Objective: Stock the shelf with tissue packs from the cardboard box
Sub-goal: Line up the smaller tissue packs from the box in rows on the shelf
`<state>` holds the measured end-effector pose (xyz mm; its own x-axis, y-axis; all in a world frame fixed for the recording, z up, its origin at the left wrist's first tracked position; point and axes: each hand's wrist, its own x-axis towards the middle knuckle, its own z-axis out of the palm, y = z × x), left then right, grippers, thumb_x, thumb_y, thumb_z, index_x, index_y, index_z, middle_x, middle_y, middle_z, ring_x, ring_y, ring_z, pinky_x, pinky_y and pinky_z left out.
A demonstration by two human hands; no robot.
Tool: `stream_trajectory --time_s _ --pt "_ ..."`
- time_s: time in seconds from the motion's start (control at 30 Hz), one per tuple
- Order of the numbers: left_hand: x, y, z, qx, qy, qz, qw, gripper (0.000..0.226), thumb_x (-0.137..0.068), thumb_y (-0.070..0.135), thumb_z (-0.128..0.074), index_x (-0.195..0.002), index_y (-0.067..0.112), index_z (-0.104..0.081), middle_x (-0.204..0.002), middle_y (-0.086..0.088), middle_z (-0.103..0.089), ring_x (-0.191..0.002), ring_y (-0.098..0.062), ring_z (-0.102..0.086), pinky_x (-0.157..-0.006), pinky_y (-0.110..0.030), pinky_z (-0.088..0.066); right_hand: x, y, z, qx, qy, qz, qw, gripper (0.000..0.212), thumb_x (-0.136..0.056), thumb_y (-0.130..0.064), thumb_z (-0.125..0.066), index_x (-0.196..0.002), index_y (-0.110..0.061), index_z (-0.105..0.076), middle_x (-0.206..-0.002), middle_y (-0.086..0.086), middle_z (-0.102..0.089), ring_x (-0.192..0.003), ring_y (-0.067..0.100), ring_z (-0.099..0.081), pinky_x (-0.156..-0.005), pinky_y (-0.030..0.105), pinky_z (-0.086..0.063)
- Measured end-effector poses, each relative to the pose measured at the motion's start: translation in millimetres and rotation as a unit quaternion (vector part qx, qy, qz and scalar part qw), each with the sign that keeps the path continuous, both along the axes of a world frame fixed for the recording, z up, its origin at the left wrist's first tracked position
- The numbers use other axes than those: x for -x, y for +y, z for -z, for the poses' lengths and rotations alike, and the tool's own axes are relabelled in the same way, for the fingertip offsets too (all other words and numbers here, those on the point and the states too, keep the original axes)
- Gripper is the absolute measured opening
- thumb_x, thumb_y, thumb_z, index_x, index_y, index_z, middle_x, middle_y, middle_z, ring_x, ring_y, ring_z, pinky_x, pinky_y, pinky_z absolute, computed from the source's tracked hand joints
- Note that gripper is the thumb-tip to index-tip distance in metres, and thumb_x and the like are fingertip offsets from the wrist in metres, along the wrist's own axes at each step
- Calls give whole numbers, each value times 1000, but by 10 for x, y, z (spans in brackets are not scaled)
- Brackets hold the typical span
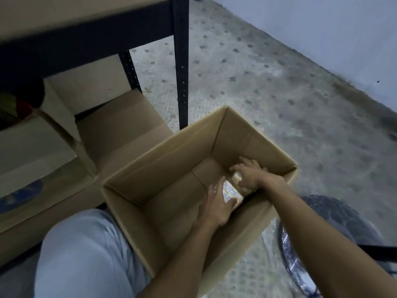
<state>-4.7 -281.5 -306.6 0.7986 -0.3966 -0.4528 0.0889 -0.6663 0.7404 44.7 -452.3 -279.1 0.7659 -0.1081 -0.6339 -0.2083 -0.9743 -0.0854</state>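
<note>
A speckled grey concrete floor (268, 87) meets a pale wall; a black metal shelf (181, 61) stands behind the open cardboard box (163, 160). Both bare arms reach down inside it. The left hand (216, 206) curls its fingers around a tissue pack (231, 193) near the box's right wall. The right hand (249, 175), fingers spread and bent, presses on a second pack (237, 176) just beyond.
</note>
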Motion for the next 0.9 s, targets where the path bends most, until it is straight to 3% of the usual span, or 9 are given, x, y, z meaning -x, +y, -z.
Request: stream_trajectory --time_s 0.17,0.37,0.53,0.73,0.9 --pt "12 -141 53 9 27 -53 998 76 -82 45 -64 -146 38 -23 -152 -4 -16 -139 -27 -22 -112 -37 -27 -12 -21 80 -6 11 -38 999 76 -75 -32 -72 -140 -38 -33 -158 5 -2 -142 32 -9 -107 52 -27" --pt "-28 -219 60 -24 39 -133 990 64 -72 61 -67 -127 41 -42 -141 -5 -31 -130 -27 -31 -99 -37 -38 -92 -51 135 -16 19 -50 998 81 -70 -33 -77 -140 -35 -35 -152 11 -14 -136 37 -20 -108 51 -34" --pt "-34 -166 39 -55 51 -183 980 70 -65 73 -63 -123 37 -49 -138 -6 -36 -129 -28 -34 -98 -39 -36 -110 -77 162 -25 25 -47 998 77 -69 -33 -79 -135 -35 -40 -141 9 -24 -128 35 -28 -101 43 -43" --pt "-76 -36 36 -58 65 -210 974 62 -70 55 -68 -126 34 -51 -132 -8 -43 -123 -30 -44 -98 -36 -40 -113 -46 133 -24 17 -50 998 63 -69 -27 -78 -125 -33 -50 -125 8 -35 -118 32 -35 -87 36 -50" --pt "-83 71 -32 -40 53 -227 972 52 -59 55 -70 -105 31 -64 -106 1 -64 -99 -23 -60 -84 -35 -52 -68 -13 41 -35 5 -36 999 61 -60 -35 -82 -115 -34 -56 -117 6 -50 -115 28 -43 -92 41 -47"
